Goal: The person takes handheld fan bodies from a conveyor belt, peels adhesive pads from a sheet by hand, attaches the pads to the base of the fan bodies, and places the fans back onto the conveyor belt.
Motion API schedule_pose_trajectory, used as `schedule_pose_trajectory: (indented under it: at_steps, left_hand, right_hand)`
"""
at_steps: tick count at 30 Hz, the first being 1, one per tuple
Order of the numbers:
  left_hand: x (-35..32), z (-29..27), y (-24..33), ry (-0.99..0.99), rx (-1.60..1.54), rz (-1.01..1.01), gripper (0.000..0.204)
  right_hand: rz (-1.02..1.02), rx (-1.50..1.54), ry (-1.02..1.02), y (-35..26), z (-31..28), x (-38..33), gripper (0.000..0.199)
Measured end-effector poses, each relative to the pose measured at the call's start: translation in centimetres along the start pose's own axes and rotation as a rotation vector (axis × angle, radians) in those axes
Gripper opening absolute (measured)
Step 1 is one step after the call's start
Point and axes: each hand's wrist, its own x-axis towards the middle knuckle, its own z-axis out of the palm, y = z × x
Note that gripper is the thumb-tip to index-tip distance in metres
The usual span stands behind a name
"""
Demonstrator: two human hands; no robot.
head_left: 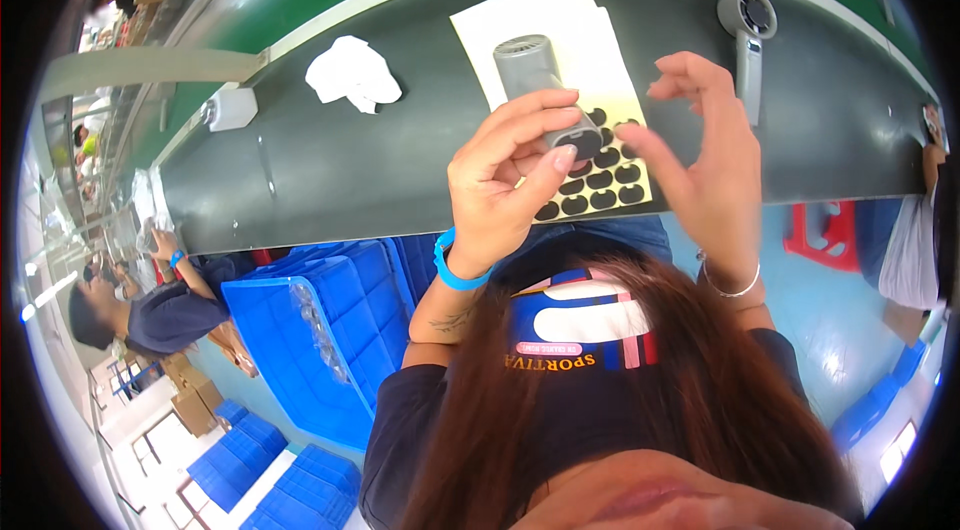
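My left hand (pixel 510 165) grips a grey handheld fan (pixel 525 65) by its handle. The slotted round head points away from me, and the handle's end, with a dark oval face, is turned toward me. My thumb touches that end. To its right, my right hand (pixel 705 145) is raised with thumb and fingers apart, holding nothing. Beneath both hands lies a pale yellow sheet (pixel 605 45) with rows of black oval stickers (pixel 602 180) on its near part. My left hand and the fan cover part of it.
Another grey handheld fan (pixel 748 25) lies at the far right of the dark table (pixel 420 170). A crumpled white cloth (pixel 352 75) and a small white container (pixel 230 110) are on the left. Blue crates (pixel 310 350) stand beside me, a red stool (pixel 822 235) at right. A co-worker (pixel 170 305) sits left.
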Motion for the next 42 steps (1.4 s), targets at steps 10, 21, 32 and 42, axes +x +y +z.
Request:
schedule_pose_trajectory:
  at_steps: [10, 21, 32, 42]
  left_hand:
    - [0.6, -1.5, 1.5, 0.052, 0.132, 0.077, 0.030]
    - [11.2, -11.2, 2.2, 0.127, 0.655, 0.179, 0.026]
    - [26.3, -29.4, -6.7, 0.688, 1.361, -0.145, 0.050]
    - [19.6, -20.2, 4.4, 0.642, 0.547, 0.678, 0.036]
  right_hand:
    - [-0.185, 0.255, -0.492, 0.7, 5.7, 3.3, 0.050]
    - [-0.508, -0.141, -0.309, 6.9, 5.3, 16.1, 0.053]
    - [-0.292, -0.947, -0.325, 25.1, 1.3, 29.8, 0.048]
    - [-0.515, -0.444, -0.385, 11.3, 2.8, 17.9, 0.037]
